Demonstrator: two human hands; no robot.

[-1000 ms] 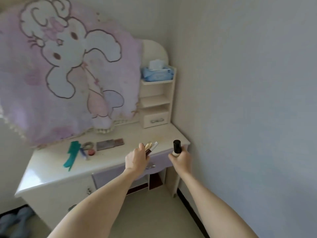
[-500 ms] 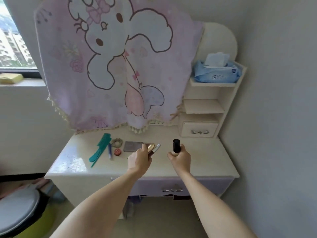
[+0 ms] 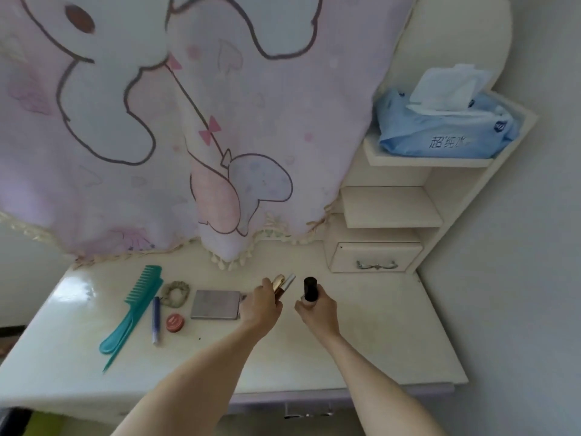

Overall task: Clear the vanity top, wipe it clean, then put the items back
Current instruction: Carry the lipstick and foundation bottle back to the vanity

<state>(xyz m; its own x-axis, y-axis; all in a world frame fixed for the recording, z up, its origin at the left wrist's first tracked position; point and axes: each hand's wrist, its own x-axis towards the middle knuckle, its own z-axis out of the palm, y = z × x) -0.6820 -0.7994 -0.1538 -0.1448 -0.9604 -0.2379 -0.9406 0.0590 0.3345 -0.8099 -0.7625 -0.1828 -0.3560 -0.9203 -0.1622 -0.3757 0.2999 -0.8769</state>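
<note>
- The left hand (image 3: 260, 305) gripped slim cosmetic tubes (image 3: 284, 284), just right of the grey palette (image 3: 215, 304).
- The right hand (image 3: 317, 309) held a black-capped bottle (image 3: 310, 289) further right of the palette.

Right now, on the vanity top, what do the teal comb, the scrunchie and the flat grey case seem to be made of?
Teal comb: likely moulded plastic, smooth and one even colour, slight sheen.
Scrunchie: looks like fabric, matte olive-grey, gathered in soft wrinkles.
Flat grey case: hard shell with a dull satin surface and straight edges; plastic or metal, the look leaves it open.
</note>
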